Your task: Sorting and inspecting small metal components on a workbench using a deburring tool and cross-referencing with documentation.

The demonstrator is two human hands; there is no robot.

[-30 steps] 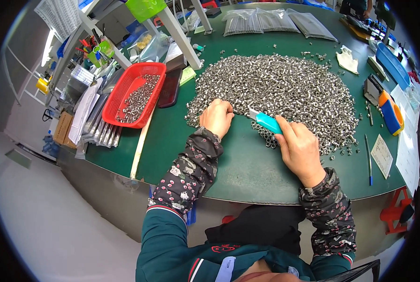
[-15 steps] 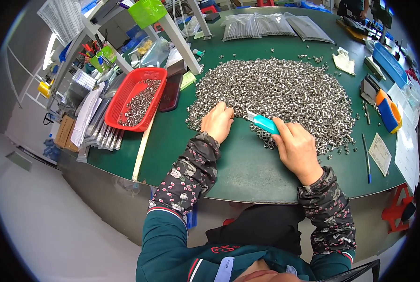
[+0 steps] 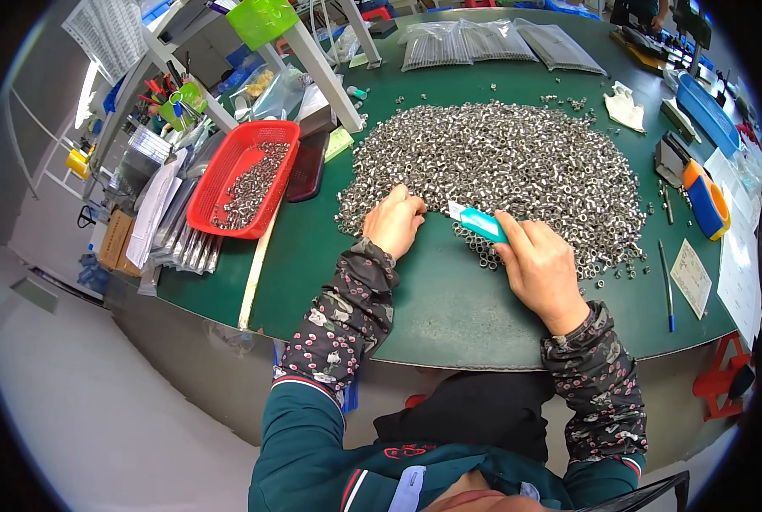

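Note:
A wide heap of small shiny metal rings [image 3: 492, 154] covers the middle of the green table. At its near left edge lies my left hand [image 3: 394, 224], fingers curled down and closed against the rings; whatever the fingertips hold is hidden. My right hand [image 3: 539, 269] grips a teal utility knife [image 3: 482, 224] between thumb and fingers. The knife's pale tip points left and away, over the heap's near edge, a short way right of my left hand. Some rings lie under and beside the knife.
To the left stands a red plastic basket [image 3: 243, 181] partly filled with rings, beside a dark phone-like slab [image 3: 308, 166]. Clear bags of thin rods [image 3: 471, 44] lie at the back. On the right are a pen [image 3: 667, 286], a paper tag [image 3: 691, 277], orange-blue tape dispenser [image 3: 705, 200] and blue tray [image 3: 707, 115].
Hardly anything differs. Both hands stay in place with the knife in the same grip; the view has shifted very slightly.

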